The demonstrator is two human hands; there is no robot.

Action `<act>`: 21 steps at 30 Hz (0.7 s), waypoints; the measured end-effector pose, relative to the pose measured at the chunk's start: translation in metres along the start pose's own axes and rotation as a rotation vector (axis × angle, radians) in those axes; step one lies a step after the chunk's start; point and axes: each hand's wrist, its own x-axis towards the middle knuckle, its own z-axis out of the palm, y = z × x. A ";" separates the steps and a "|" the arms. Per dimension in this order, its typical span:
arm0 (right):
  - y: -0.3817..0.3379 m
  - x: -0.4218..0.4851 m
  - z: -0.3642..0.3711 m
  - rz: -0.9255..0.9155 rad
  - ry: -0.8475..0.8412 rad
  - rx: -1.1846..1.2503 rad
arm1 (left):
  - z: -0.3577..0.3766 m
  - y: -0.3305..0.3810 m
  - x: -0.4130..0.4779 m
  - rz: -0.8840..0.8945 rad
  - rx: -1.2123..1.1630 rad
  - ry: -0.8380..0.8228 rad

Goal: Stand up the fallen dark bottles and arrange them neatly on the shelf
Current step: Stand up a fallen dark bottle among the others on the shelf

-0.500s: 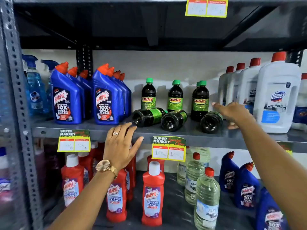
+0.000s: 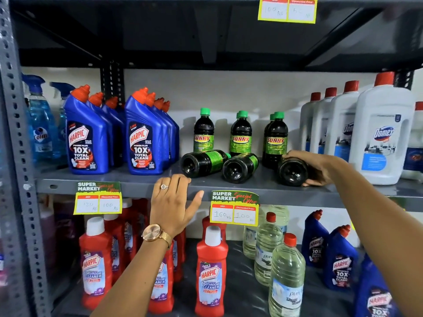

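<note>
Shelf: we see a grey metal shelf [image 2: 251,186] carrying cleaning products, with price tags clipped to its front edge.
Fallen bottles: three dark bottles lie on their sides near the front of the shelf, bases toward us: the left fallen bottle [image 2: 201,163], the middle fallen bottle [image 2: 239,167] just beside it, and the right fallen bottle [image 2: 291,171] set apart from them.
Upright bottles: behind them we count three rows of standing dark bottles [image 2: 240,133] with green caps and green labels, close to the back wall.
Right hand: our right hand [image 2: 318,167] wraps over the right fallen bottle, fingers across its top and thumb beneath, so this grip is grasping that bottle, which lies on the shelf.
Left hand: our left hand [image 2: 172,202] rests with fingertips on the shelf's front edge, thumb spread; its grip is released and holds nothing.
Neighbours: blue Harpic bottles [image 2: 142,143] stand to the left of the dark ones, white Domex bottles [image 2: 382,138] to the right.
</note>
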 end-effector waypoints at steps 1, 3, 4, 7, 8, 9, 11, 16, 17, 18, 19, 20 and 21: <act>0.003 0.002 0.003 -0.042 0.020 0.055 | 0.000 -0.001 0.000 0.005 -0.001 0.009; 0.011 0.011 0.010 -0.166 0.110 0.139 | 0.001 -0.002 -0.001 0.026 0.012 0.014; 0.013 0.017 0.013 -0.230 0.193 0.153 | 0.002 -0.003 -0.001 0.032 0.015 0.013; 0.012 0.022 0.021 -0.375 0.379 0.043 | 0.003 -0.003 0.000 0.024 0.016 0.009; 0.010 0.022 0.022 -0.401 0.416 -0.015 | 0.003 -0.003 0.000 0.024 0.015 0.014; 0.008 0.024 0.024 -0.427 0.437 -0.053 | 0.003 -0.003 0.000 0.026 0.015 0.023; 0.005 0.028 0.027 -0.476 0.459 -0.103 | 0.004 -0.003 0.000 0.032 0.015 0.031; 0.006 0.037 0.038 -0.535 0.468 -0.193 | 0.006 -0.003 0.000 0.029 0.028 0.022; 0.006 0.039 0.038 -0.532 0.456 -0.179 | 0.005 -0.003 0.000 0.030 0.028 0.023; 0.007 0.039 0.038 -0.527 0.439 -0.152 | 0.005 -0.003 0.000 0.031 0.028 0.027; 0.009 0.040 0.037 -0.510 0.407 -0.106 | 0.005 -0.003 0.000 0.031 0.026 0.030; 0.010 0.041 0.036 -0.501 0.371 -0.058 | 0.005 -0.003 0.000 0.030 0.023 0.031; 0.012 0.042 0.034 -0.490 0.330 -0.019 | 0.004 -0.002 0.000 0.028 0.019 0.030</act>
